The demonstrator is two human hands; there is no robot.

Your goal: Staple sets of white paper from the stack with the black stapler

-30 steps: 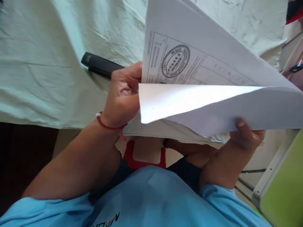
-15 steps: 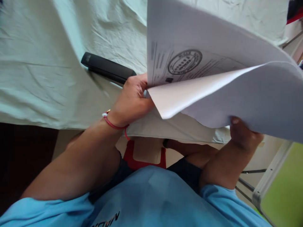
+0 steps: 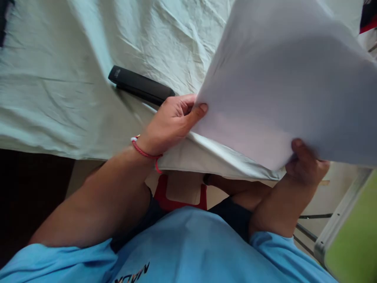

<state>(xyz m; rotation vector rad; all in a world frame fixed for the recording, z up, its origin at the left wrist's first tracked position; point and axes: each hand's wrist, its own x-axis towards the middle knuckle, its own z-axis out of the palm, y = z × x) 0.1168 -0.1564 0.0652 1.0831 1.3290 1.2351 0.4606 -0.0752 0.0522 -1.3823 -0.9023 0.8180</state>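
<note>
1. The left hand (image 3: 172, 120) grasps a pile of papers (image 3: 259, 90) by its left edge, thumb flat on the upper face, fingers tucked behind.
2. The right hand (image 3: 306, 165) grips the near edge of the same papers, its thumb on top; the other fingers are partly hidden.
3. From the left hand the papers spread rightward and away; from the right hand they spread away and to both sides. Both hands touch them, so neither is nearer.
4. The papers' left edge slants away and rightward past the left hand. Their far end leaves the view, so I cannot tell which way the long axis runs. The face seen shows no readable print.
5. Just beyond the left hand, to its left, lies a black stapler (image 3: 141, 84), judging by shape. Its long axis slants: one end sits at the left hand's knuckles, the other points left and away. Whether they touch is unclear.
6. A red bracelet (image 3: 144, 152) rings the left wrist.
7. The cloth-covered tabletop (image 3: 59, 98) stretches beyond and left of the left hand; a green panel (image 3: 353, 236) stands nearer the body, right of the right hand.
</note>
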